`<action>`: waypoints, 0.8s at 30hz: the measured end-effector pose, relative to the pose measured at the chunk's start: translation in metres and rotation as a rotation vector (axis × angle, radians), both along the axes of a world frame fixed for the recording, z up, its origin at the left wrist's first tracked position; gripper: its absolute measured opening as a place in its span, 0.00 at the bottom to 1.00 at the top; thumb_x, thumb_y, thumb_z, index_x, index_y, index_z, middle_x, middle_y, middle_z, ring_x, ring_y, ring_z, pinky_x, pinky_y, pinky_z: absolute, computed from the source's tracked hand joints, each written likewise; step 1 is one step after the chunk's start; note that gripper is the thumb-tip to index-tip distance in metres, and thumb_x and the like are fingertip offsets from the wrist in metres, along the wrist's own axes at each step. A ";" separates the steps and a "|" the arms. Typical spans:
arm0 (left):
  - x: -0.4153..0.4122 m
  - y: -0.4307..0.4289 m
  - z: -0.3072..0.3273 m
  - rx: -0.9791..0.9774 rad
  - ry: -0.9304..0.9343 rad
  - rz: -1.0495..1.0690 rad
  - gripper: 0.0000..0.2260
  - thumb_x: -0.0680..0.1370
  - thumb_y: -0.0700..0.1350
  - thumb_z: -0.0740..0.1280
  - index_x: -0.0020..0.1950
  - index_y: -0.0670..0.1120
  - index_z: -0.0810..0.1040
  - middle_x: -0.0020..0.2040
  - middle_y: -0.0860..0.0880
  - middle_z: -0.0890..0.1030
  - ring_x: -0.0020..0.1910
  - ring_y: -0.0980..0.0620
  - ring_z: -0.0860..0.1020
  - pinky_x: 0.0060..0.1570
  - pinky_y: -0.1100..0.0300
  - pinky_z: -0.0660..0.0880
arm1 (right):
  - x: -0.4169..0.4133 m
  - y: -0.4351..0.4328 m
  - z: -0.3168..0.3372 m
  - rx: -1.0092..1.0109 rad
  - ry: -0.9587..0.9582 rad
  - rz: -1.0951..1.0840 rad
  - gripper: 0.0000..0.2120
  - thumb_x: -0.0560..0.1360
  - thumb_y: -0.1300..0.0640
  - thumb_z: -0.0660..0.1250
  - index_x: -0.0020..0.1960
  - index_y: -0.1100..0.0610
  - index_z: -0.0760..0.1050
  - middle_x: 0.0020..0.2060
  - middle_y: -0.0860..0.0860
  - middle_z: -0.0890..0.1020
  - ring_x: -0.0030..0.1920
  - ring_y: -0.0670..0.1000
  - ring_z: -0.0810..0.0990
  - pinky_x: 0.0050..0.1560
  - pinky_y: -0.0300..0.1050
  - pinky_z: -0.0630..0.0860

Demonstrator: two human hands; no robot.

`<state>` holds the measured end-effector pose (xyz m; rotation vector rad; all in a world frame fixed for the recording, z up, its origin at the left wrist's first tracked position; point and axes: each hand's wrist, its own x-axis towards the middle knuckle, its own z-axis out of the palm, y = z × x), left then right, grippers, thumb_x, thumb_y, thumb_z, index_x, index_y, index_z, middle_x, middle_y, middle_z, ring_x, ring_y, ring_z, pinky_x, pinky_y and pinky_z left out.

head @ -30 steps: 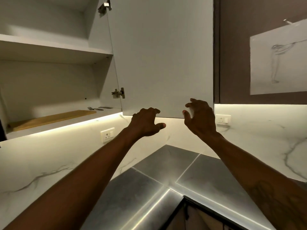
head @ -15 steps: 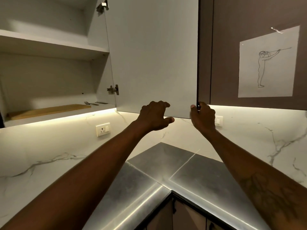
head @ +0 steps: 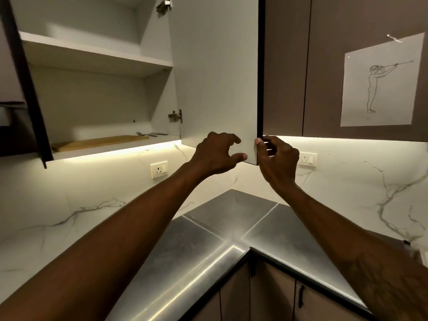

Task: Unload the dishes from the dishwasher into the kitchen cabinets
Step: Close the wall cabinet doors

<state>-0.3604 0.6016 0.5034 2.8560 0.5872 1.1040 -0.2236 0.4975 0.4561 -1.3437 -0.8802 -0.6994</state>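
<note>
cabinet door (head: 215, 77) corner gripped by right hand (head: 278, 159), left hand (head: 215, 155) loosely curled beside

A white, grey-veined marble wall (head: 81, 200) met a steel corner countertop (head: 231, 212). A warm strip light (head: 347, 140) glowed under brown wall cabinets (head: 283, 66); a taped figure sketch (head: 379, 82) hung on one.

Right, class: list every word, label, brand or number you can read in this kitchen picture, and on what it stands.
None can be read.
The paper sheet shows only a line drawing of a standing figure, no writing.
The wall socket has no legible marking.
The cabinet door is blank.
</note>
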 end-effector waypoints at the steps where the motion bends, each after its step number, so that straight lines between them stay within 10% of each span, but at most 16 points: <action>1: -0.011 0.000 -0.002 0.006 -0.013 -0.021 0.26 0.74 0.64 0.72 0.67 0.52 0.78 0.62 0.51 0.82 0.61 0.49 0.79 0.60 0.46 0.77 | -0.015 0.002 -0.002 0.014 -0.008 0.019 0.13 0.79 0.49 0.69 0.54 0.58 0.84 0.44 0.51 0.87 0.40 0.45 0.83 0.43 0.39 0.80; 10: -0.127 0.027 -0.014 0.043 -0.155 0.021 0.27 0.71 0.64 0.75 0.60 0.46 0.84 0.52 0.49 0.86 0.45 0.53 0.84 0.49 0.51 0.82 | -0.138 0.042 -0.007 0.033 -0.017 0.294 0.13 0.77 0.50 0.72 0.55 0.58 0.85 0.42 0.49 0.87 0.38 0.45 0.86 0.37 0.46 0.84; 17: -0.226 0.063 -0.016 0.316 -0.145 0.111 0.42 0.72 0.60 0.76 0.80 0.43 0.64 0.75 0.42 0.72 0.70 0.41 0.74 0.67 0.47 0.72 | -0.224 0.092 -0.004 0.009 -0.038 0.403 0.13 0.74 0.51 0.75 0.53 0.59 0.86 0.42 0.49 0.87 0.39 0.39 0.84 0.39 0.27 0.76; 24: -0.286 0.109 -0.016 0.676 -0.027 0.181 0.39 0.76 0.53 0.73 0.81 0.42 0.60 0.81 0.41 0.59 0.81 0.43 0.57 0.79 0.45 0.57 | -0.277 0.146 -0.003 0.013 -0.097 0.455 0.08 0.74 0.53 0.74 0.49 0.57 0.86 0.39 0.48 0.87 0.39 0.42 0.84 0.42 0.37 0.80</action>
